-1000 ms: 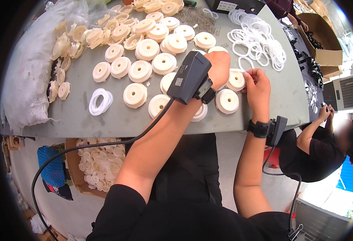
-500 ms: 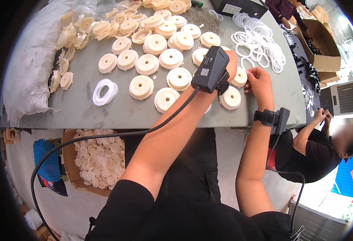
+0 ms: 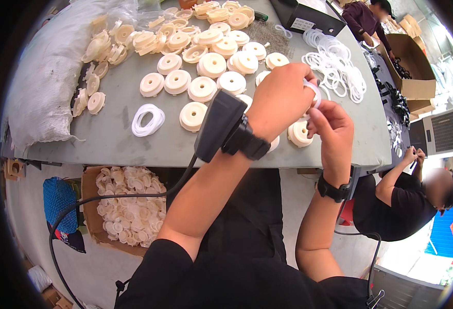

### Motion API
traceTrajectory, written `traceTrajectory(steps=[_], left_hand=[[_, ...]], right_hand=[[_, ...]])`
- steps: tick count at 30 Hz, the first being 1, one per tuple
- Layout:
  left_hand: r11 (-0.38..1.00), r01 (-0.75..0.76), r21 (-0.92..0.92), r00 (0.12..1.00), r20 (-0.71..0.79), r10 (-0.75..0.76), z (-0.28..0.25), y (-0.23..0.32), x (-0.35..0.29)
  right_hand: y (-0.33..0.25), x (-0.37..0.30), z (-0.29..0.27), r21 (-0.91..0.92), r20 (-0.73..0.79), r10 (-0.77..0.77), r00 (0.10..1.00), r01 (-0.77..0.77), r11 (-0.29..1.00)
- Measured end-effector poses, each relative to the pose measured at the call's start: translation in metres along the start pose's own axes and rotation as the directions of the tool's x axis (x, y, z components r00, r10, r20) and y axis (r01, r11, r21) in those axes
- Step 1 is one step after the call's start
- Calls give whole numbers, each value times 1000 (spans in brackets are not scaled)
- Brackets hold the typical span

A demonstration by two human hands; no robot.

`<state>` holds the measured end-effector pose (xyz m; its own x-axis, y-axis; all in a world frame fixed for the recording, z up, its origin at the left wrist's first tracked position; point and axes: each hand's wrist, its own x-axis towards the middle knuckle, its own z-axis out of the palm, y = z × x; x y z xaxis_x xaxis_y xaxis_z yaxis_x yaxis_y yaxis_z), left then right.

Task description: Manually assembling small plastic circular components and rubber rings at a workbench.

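Over the right part of the table, both hands are raised close together around a white ring [image 3: 315, 91]. My left hand [image 3: 282, 97] pinches the ring's upper side between thumb and fingers. At its lower side, my right hand [image 3: 334, 126] is closed on it with thumb and fingertips. Just below the hands lies a cream round plastic part [image 3: 300, 135] with a centre hole. More of these round parts [image 3: 203, 88] stand in loose rows to the left, some partly covered by my left hand and wrist device.
A heap of white rings [image 3: 340, 67] lies at the right, and a small ring bundle [image 3: 148, 120] at the left. Piled cream parts [image 3: 149, 41], a white sack [image 3: 46, 98] and a black box [image 3: 309, 18] edge the table. Below is a filled carton [image 3: 90, 206]. Two people work at the right.
My left hand has drawn back from the table and turned, and a white ring now shows between both hands. My right hand has come down and leftward to meet it. The view has shifted slightly.
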<state>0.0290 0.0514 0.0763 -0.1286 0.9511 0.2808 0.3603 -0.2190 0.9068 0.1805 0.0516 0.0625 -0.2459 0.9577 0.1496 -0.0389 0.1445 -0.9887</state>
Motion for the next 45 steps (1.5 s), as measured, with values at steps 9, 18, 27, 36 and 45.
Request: traceTrajectory(steps=[9, 18, 27, 36, 45], left_hand=[[863, 226, -452, 971, 180, -160, -51, -22, -36], [823, 24, 568, 999, 7, -34, -35, -42, -36], [826, 22, 563, 1000, -14, -17, -20, -61, -23], [803, 36, 595, 995, 56, -86, -21, -62, -12], [686, 63, 725, 994, 18, -111, -11, -52, -6]], right_hand=[[7, 2, 11, 79, 37, 52, 998, -55, 995], [22, 28, 9, -619, 136, 82, 987, 20, 785], [41, 38, 4, -655, 162, 18, 987, 93, 750], [54, 43, 12, -625, 81, -31, 996, 74, 777], [52, 54, 20, -795, 18, -34, 999, 35, 605]])
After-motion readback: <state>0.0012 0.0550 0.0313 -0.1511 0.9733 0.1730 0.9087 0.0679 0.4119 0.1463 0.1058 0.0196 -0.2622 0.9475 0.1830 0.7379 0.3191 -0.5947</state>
